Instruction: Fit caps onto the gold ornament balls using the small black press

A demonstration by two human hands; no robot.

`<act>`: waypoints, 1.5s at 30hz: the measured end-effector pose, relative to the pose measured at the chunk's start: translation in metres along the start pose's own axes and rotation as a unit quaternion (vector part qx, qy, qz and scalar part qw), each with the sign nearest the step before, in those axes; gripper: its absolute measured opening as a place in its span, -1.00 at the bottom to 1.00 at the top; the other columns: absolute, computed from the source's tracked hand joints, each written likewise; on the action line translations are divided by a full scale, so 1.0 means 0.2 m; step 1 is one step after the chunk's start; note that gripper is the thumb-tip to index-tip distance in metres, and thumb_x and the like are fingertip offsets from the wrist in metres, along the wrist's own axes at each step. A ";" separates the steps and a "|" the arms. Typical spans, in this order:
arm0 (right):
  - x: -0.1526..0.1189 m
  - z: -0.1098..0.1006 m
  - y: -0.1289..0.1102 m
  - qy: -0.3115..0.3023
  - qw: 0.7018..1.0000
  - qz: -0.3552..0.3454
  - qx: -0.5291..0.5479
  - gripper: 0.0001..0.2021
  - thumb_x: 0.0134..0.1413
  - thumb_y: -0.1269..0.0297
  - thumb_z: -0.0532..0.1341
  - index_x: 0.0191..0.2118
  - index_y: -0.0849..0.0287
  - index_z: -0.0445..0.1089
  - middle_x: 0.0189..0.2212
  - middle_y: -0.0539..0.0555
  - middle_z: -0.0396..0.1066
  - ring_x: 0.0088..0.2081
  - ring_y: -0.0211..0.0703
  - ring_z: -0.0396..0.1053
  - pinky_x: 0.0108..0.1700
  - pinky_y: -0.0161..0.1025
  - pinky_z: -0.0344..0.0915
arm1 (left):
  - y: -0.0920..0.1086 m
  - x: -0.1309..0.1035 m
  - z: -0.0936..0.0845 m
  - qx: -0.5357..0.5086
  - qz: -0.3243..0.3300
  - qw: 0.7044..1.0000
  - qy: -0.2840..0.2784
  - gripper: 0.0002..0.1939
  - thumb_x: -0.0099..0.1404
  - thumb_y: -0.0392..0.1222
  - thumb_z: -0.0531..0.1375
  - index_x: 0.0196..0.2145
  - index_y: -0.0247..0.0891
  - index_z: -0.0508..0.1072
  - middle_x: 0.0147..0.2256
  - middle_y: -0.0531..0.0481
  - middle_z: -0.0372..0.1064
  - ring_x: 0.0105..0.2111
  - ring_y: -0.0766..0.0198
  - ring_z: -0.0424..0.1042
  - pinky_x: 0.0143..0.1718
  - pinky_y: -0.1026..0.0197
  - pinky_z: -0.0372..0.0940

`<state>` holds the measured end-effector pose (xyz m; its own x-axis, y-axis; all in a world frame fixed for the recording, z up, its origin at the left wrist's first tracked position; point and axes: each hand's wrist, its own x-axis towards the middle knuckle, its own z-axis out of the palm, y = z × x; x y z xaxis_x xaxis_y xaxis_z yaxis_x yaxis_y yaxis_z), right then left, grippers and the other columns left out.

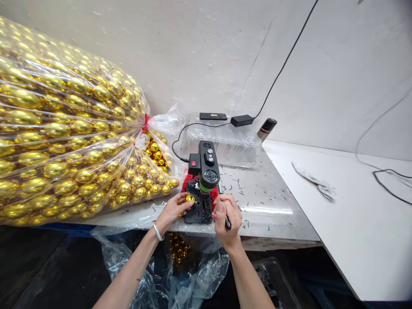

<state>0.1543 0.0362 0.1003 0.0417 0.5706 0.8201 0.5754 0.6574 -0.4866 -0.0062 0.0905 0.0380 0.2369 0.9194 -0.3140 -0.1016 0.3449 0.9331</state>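
Note:
Between the fingers of my left hand (pixel 177 208) is a small gold ball (pixel 190 198), at the left side of a black bench machine (pixel 208 165). Another bit of gold shows under those fingers. My right hand (pixel 228 219) is wrapped round a black lever handle (pixel 228 222) at the machine's right side. The machine stands on a dark base plate (pixel 197 214) strewn with black shavings, with red material around it. A green ring shows under the machine's head.
Large clear bags of gold balls (pixel 64 141) fill the left. Behind the machine lies a clear plastic tray (pixel 222 146) with a power adapter (pixel 242 120). A spray can (pixel 267 128) and glove (pixel 317 182) are at right. An open plastic bag (pixel 206 274) hangs below the edge.

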 end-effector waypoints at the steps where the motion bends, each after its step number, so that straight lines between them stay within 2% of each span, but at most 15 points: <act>1: 0.00 0.00 0.00 -0.001 1.000 0.000 -0.002 -0.75 0.13 0.60 -0.02 -0.49 0.15 0.15 -0.54 0.00 0.21 -0.40 -0.26 0.24 -0.40 -0.29 0.19 | 0.00 0.01 0.02 0.034 0.013 0.999 0.002 -0.48 -0.03 -0.09 0.36 -0.11 -0.36 0.45 -0.34 -0.05 0.48 -0.41 0.31 0.39 -0.50 0.34 0.22; 5: 0.00 -0.01 0.00 -0.005 1.000 0.003 -0.009 -0.76 0.13 0.59 -0.01 -0.48 0.16 0.17 -0.48 0.02 0.25 -0.39 -0.27 0.25 -0.39 -0.30 0.20 | 0.00 0.04 0.07 0.204 0.088 0.975 0.012 -0.54 0.06 -0.11 0.28 -0.07 -0.34 0.47 -0.24 -0.10 0.52 -0.30 0.20 0.45 -0.27 0.21 0.31; 9: 0.00 -0.01 0.00 -0.005 1.000 0.002 -0.007 -0.75 0.13 0.59 -0.01 -0.50 0.15 0.16 -0.52 0.01 0.23 -0.38 -0.26 0.27 -0.37 -0.29 0.22 | 0.03 0.03 0.09 0.405 0.131 0.904 0.032 -0.56 0.16 -0.15 0.23 0.00 -0.32 0.45 -0.13 -0.16 0.50 -0.17 0.09 0.46 -0.11 0.13 0.28; 11: 0.00 -0.01 0.00 -0.006 1.000 0.000 -0.007 -0.75 0.13 0.58 -0.01 -0.50 0.15 0.17 -0.53 0.00 0.23 -0.38 -0.25 0.28 -0.37 -0.28 0.22 | 0.04 0.02 0.10 0.456 0.148 0.877 0.031 -0.58 0.18 -0.18 0.22 0.01 -0.32 0.45 -0.07 -0.18 0.47 -0.10 0.06 0.44 -0.06 0.12 0.26; 13: 0.00 -0.01 0.00 -0.004 1.000 0.000 -0.008 -0.75 0.13 0.57 -0.02 -0.50 0.15 0.18 -0.53 0.01 0.24 -0.38 -0.24 0.28 -0.38 -0.28 0.22 | 0.04 0.02 0.10 0.468 0.162 0.868 0.028 -0.60 0.18 -0.18 0.22 -0.01 -0.29 0.46 -0.06 -0.18 0.46 -0.10 0.05 0.44 -0.06 0.13 0.26; 18: 0.01 -0.01 -0.01 -0.006 1.000 0.002 -0.006 -0.75 0.14 0.57 -0.02 -0.50 0.15 0.18 -0.51 0.01 0.24 -0.39 -0.25 0.28 -0.39 -0.28 0.23 | 0.00 0.06 0.12 0.420 0.185 0.888 0.032 -0.67 0.12 -0.08 0.28 -0.13 -0.19 0.53 -0.10 -0.13 0.47 -0.13 0.02 0.44 -0.11 0.14 0.26; 23: -0.01 -0.01 0.00 -0.009 1.000 0.005 -0.004 -0.75 0.14 0.57 -0.02 -0.49 0.15 0.19 -0.51 0.01 0.24 -0.38 -0.25 0.28 -0.38 -0.28 0.23 | -0.01 0.06 0.12 0.378 0.194 0.905 0.034 -0.67 0.08 -0.07 0.32 -0.17 -0.16 0.54 -0.13 -0.11 0.46 -0.12 0.02 0.40 -0.08 0.15 0.23; 27: -0.06 0.01 0.04 -0.008 1.000 0.000 0.004 -0.76 0.14 0.56 -0.02 -0.48 0.15 0.19 -0.53 0.00 0.22 -0.37 -0.24 0.29 -0.36 -0.26 0.25 | -0.01 0.05 0.12 0.399 0.195 0.896 0.032 -0.66 0.10 -0.03 0.30 -0.17 -0.19 0.54 -0.16 -0.14 0.45 -0.15 0.02 0.41 -0.13 0.16 0.24; 32: -0.15 0.04 0.11 -0.012 1.000 -0.021 -0.007 -0.80 0.16 0.49 -0.03 -0.45 0.15 0.20 -0.45 0.04 0.24 -0.37 -0.23 0.27 -0.37 -0.24 0.28 | -0.02 0.05 0.12 0.418 0.200 0.886 0.031 -0.64 0.10 -0.03 0.31 -0.14 -0.19 0.54 -0.17 -0.13 0.44 -0.19 0.04 0.42 -0.19 0.18 0.24; 39: -0.19 0.09 0.17 0.032 0.998 -0.046 -0.005 -0.77 0.21 0.42 -0.08 -0.47 0.14 0.16 -0.47 -0.01 0.21 -0.42 -0.26 0.26 -0.20 -0.10 0.31 | -0.02 0.05 0.12 0.386 0.184 0.903 0.035 -0.64 0.09 0.02 0.30 -0.17 -0.17 0.54 -0.17 -0.12 0.46 -0.18 0.05 0.41 -0.16 0.17 0.23; 42: -0.21 0.10 0.18 0.041 0.998 -0.044 -0.012 -0.75 0.23 0.40 -0.09 -0.48 0.13 0.15 -0.48 -0.02 0.22 -0.42 -0.26 0.29 -0.08 -0.04 0.30 | -0.01 0.05 0.12 0.385 0.179 0.905 0.029 -0.63 0.10 0.03 0.29 -0.16 -0.18 0.54 -0.16 -0.13 0.46 -0.17 0.04 0.41 -0.15 0.17 0.23; 45: -0.23 0.11 0.21 0.037 0.998 -0.046 -0.024 -0.74 0.24 0.39 -0.11 -0.47 0.13 0.15 -0.48 -0.02 0.22 -0.41 -0.26 0.31 -0.08 -0.04 0.30 | -0.02 0.06 0.11 0.379 0.178 0.907 0.028 -0.64 0.10 0.03 0.29 -0.17 -0.17 0.55 -0.16 -0.12 0.46 -0.17 0.03 0.41 -0.16 0.16 0.23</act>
<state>0.1587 0.0478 0.0352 0.0454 0.4705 0.8812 0.6175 0.6802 -0.3950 0.0189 0.0956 0.0356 0.2672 0.9627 0.0433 0.5376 -0.1862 0.8224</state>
